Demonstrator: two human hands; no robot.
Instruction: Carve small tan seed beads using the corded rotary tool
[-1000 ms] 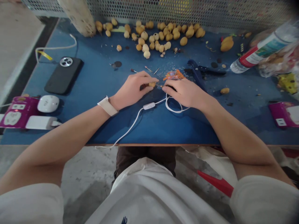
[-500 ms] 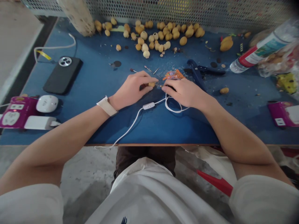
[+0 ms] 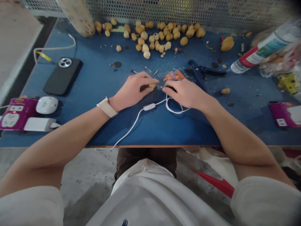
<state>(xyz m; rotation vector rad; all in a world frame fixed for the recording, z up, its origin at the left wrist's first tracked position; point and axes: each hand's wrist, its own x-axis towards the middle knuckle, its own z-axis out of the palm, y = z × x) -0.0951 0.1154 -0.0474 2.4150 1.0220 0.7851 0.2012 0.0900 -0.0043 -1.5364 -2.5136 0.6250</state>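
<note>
Your left hand (image 3: 133,89) was closed in a fingertip pinch on a small tan bead (image 3: 152,85), held near the middle of the blue table (image 3: 160,128), just beside the tip of a dark corded tool (image 3: 172,88) gripped in your curled right hand (image 3: 185,92). The tool's white cord (image 3: 134,124) looped under that hand and ran over the near edge. Orange scraps (image 3: 175,75) lay just beyond your right hand, and more tan beads (image 3: 150,40) were heaped along the far edge.
</note>
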